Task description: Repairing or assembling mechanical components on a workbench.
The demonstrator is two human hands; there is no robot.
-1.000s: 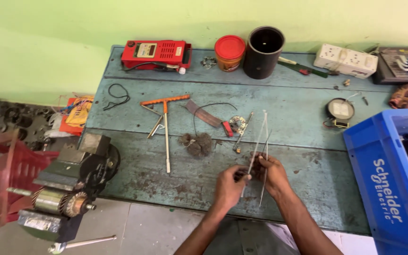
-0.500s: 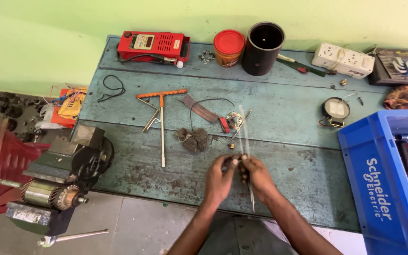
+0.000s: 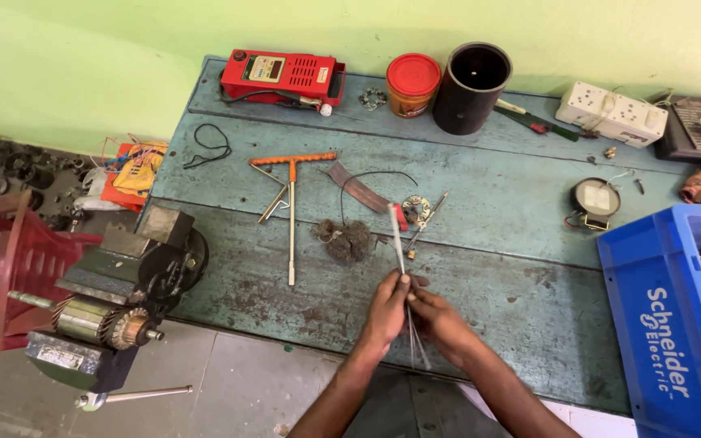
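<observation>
Over the near edge of a worn blue-green wooden workbench (image 3: pixel 521 203), my left hand (image 3: pixel 387 311) and my right hand (image 3: pixel 441 322) meet and pinch a small bundle of thin pale strips (image 3: pixel 400 255). The strips stick up past my fingers toward the bench middle and hang down below my hands. Just beyond them lie a clump of tangled wire (image 3: pixel 345 240), a small round metal part (image 3: pixel 415 209) and a screwdriver (image 3: pixel 427 221).
An orange T-handle wrench (image 3: pixel 291 212), red meter box (image 3: pixel 281 77), red-lidded jar (image 3: pixel 413 84), black tube (image 3: pixel 471 77), white socket strip (image 3: pixel 611 113) and round gauge (image 3: pixel 595 198) lie on the bench. A blue crate (image 3: pixel 669 324) stands right. A vise holding a motor armature (image 3: pixel 115 304) and a red chair (image 3: pixel 10 268) are left.
Both hands with the strips have shifted slightly right and nearer; the bundle, splayed a second ago, is now gathered straighter between the fingers. The view has swung a little.
</observation>
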